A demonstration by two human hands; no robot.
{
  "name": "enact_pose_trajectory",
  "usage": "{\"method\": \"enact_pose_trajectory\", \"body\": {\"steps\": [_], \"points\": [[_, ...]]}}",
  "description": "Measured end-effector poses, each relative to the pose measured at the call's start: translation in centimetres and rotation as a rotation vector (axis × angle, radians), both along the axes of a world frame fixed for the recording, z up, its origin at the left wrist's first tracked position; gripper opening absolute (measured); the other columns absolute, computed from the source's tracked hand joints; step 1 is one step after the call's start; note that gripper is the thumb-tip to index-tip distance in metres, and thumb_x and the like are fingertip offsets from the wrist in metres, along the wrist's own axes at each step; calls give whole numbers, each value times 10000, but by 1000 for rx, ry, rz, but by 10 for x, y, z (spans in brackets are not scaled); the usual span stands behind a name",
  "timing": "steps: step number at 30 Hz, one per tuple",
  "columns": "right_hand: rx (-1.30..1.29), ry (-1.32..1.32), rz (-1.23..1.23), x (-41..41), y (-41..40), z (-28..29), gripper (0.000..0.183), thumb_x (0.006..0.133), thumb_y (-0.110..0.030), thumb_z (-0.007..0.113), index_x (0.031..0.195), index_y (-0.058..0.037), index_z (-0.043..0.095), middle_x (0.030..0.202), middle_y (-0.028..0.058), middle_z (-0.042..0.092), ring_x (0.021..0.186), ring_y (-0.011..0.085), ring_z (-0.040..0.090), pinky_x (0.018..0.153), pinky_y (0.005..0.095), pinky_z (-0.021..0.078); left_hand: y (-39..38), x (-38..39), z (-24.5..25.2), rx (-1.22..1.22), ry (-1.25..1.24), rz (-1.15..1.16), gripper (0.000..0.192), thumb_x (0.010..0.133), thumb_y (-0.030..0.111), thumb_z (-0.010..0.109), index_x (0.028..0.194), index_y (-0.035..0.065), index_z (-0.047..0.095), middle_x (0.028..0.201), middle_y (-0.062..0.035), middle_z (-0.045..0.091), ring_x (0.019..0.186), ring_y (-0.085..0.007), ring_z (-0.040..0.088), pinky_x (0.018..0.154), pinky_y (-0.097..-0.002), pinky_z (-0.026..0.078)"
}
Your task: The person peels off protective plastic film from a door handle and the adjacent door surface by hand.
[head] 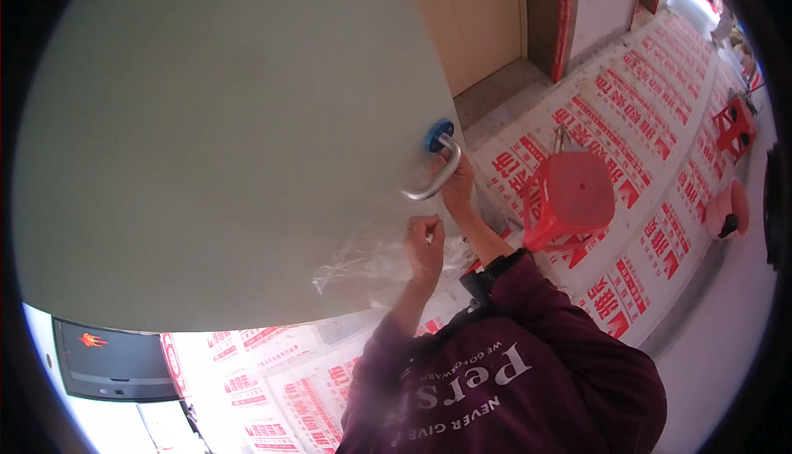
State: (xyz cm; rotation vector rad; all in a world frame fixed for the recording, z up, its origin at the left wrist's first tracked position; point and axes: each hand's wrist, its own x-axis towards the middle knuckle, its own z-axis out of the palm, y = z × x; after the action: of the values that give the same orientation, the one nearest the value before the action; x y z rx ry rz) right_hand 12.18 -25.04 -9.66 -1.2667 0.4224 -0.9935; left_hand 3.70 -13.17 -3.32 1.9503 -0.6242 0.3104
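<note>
A large grey-green door panel [235, 144] fills the left and middle of the view. Near its right edge stands a curved metal handle [455, 166] with a blue round base [440, 135]. My right hand [456, 185] is behind the handle, close to its base; the handle hides some of its fingers, so its grip is unclear. Lower down, my left hand [426, 243] has its thumb and fingers pinched together on thin clear plastic film [365, 265]. The film hangs in wrinkles across the panel's lower part and on past my left wrist.
A red plastic stool [580, 188] stands right of my right arm. Printed protective sheeting [643, 132] covers the floor. Farther right are a pink bucket [729, 209] and another red stool [736, 127]. A doorway frame [564, 20] rises above; a dark screen [114, 361] sits lower left.
</note>
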Motion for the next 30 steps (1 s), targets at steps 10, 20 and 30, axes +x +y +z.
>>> {"method": "enact_pose_trajectory", "body": {"steps": [10,20,30], "points": [[-269,116,-39,-14,-6,22,131,737,-120,613,811,-45,536,682,20,537,627,137,521,546,252,427,-1,2,-6,2,4,15,97,704,-23,607,781,16,562,741,-100,528,611,-196,538,552,-283,431],[107,-65,11,5,0,5,81,752,-70,589,799,-34,534,677,29,538,575,119,518,499,243,428,-3,-4,1,35,-39,30,111,703,-14,595,805,22,566,750,-99,543,628,-205,539,563,-292,439],[-217,12,-36,5,-8,-18,69,776,-13,583,835,-49,579,729,-34,534,617,48,495,549,179,422,16,-39,26,411,-278,-117,280,696,29,573,973,65,583,899,-99,577,771,-279,572,646,-335,481]]}}
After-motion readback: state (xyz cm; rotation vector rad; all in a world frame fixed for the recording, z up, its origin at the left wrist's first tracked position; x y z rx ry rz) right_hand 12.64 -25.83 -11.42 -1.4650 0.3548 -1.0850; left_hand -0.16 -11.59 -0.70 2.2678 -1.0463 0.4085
